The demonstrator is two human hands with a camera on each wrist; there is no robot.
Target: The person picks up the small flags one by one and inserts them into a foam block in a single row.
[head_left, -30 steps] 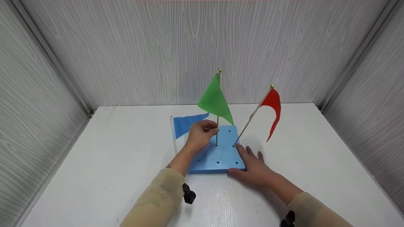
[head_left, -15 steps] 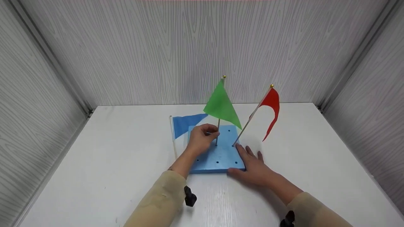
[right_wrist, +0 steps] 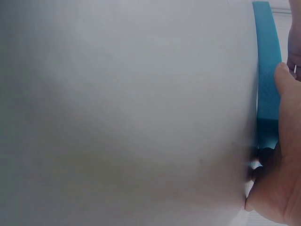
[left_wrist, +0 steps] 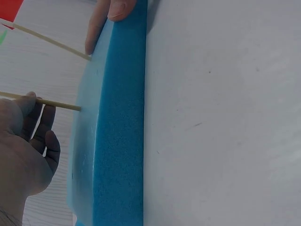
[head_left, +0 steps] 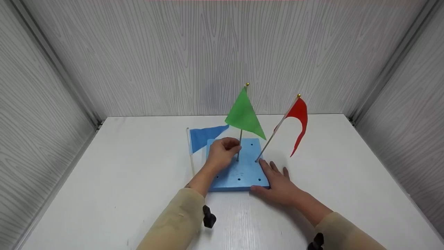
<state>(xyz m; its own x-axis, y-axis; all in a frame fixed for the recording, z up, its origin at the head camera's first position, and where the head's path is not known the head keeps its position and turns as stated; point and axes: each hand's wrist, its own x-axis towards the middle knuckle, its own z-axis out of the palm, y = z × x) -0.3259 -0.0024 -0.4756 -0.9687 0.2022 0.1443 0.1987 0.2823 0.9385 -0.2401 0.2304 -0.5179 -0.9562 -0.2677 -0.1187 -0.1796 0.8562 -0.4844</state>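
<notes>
My left hand [head_left: 221,152] pinches the thin wooden stick of a green flag [head_left: 244,114] between thumb and fingertips. The stick's lower end stands in a middle hole of a light blue foam block [head_left: 239,170], with the gold-tipped top leaning slightly right. A red flag [head_left: 299,113] leans right from a hole near the block's right edge. My right hand [head_left: 281,185] rests against the near right corner with straight, spread fingers, its thumb on the front edge and its index finger along the side. In the left wrist view, both sticks meet the block's face [left_wrist: 84,136].
A blue flag [head_left: 204,137] on a white stick is at the block's left, partly behind my left hand; its lower end is hidden. Several holes show in the block. A white table [head_left: 138,166] lies beneath, with grey wood-grain panels [head_left: 156,62] around it.
The green flag has tipped to the right and come down a little, with my left hand's fingers lower on the block side. My right hand and the red flag's stick have stayed in place.
</notes>
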